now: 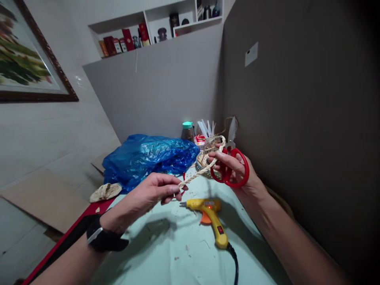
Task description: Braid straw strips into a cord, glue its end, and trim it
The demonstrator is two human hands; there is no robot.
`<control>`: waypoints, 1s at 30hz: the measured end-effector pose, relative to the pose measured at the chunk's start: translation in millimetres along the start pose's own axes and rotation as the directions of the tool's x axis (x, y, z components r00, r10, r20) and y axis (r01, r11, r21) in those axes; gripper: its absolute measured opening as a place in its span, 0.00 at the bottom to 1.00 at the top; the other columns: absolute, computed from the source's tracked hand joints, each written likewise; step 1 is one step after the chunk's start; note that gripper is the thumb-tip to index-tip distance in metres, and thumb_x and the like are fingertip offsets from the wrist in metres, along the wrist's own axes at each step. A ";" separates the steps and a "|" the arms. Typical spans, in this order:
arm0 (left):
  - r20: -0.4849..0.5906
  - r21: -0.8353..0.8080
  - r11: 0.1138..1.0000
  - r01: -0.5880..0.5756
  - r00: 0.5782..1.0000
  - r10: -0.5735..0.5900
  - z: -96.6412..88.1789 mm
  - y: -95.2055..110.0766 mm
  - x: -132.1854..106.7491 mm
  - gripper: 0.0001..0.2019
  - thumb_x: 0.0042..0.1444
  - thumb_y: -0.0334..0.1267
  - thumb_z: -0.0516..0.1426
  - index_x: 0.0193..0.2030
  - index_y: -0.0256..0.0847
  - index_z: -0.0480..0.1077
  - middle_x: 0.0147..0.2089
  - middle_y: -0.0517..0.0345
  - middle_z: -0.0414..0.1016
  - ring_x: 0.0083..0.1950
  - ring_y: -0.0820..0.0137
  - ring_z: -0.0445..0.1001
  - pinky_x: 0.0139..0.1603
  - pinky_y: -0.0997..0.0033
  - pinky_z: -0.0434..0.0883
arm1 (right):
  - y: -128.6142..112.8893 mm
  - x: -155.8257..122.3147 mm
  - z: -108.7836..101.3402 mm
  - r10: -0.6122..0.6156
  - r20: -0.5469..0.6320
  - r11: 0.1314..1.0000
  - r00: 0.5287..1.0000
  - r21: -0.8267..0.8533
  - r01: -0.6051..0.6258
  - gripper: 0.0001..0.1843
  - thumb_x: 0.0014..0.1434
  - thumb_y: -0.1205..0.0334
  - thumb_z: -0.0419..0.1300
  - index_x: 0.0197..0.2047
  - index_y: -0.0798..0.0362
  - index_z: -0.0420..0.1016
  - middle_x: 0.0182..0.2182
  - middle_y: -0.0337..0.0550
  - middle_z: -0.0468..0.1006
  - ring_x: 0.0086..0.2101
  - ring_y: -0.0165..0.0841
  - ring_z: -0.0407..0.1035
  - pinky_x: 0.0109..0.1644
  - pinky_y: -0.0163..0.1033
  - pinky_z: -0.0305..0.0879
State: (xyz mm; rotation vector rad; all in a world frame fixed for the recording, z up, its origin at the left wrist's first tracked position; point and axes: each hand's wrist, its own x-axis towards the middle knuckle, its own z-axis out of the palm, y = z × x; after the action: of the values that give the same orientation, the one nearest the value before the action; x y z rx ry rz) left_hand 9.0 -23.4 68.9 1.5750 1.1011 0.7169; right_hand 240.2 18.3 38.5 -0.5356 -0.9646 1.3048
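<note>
A pale braided cord (200, 172) stretches between my two hands above the table. My left hand (162, 189) pinches its lower end between thumb and fingers. My right hand (233, 166) grips the cord near its upper end, where it bends over in a loop. Red-handled scissors (246, 174) also hang on my right hand, their blades pointing up. A bit of red cord (183, 193) shows beside my left fingertips. Below the hands lies a yellow glue gun (212, 211) with a lit red light, its nozzle pointing left.
A blue plastic bag (148, 156) fills the back left of the green-covered table (166, 253). A woven basket (202, 158), a jar with a teal lid (187, 130) and white glue sticks (207, 128) stand behind. A woven slipper (105, 192) lies left. A grey wall borders the right.
</note>
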 end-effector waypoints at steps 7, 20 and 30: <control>-0.028 0.467 0.873 -0.138 0.985 0.171 -32.5 0.0 29.9 0.08 0.56 0.39 0.57 0.36 0.39 0.76 0.31 0.58 0.74 0.32 0.70 0.66 0.34 0.73 0.63 | 11.2 1.5 -1.8 0.005 0.108 0.986 0.994 -0.166 0.013 0.18 0.51 0.56 0.71 0.42 0.54 0.74 0.36 0.44 0.83 0.35 0.33 0.76 0.38 0.33 0.71; -0.217 0.324 0.942 -0.086 0.963 0.162 9.9 -65.4 -2.6 0.14 0.55 0.37 0.61 0.48 0.44 0.78 0.51 0.51 0.80 0.51 0.59 0.74 0.53 0.66 0.64 | 51.1 -16.5 21.2 0.317 0.145 0.928 0.937 -0.251 -0.275 0.20 0.44 0.60 0.74 0.38 0.52 0.72 0.30 0.38 0.80 0.27 0.30 0.74 0.35 0.34 0.72; -0.138 -0.125 0.992 -0.005 0.990 -0.013 25.7 -65.4 -11.2 0.05 0.57 0.38 0.59 0.34 0.40 0.73 0.30 0.59 0.74 0.33 0.71 0.70 0.37 0.72 0.66 | 49.3 -25.5 25.3 0.379 0.193 0.878 0.905 -0.385 -0.285 0.16 0.49 0.60 0.71 0.39 0.50 0.71 0.25 0.34 0.75 0.23 0.29 0.71 0.24 0.30 0.66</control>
State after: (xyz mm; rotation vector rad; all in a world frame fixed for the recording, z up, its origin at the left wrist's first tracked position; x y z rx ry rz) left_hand 7.8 -41.4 0.1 1.4332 1.1375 0.8872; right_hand 192.4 0.4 5.0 -0.8486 -1.3870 1.5509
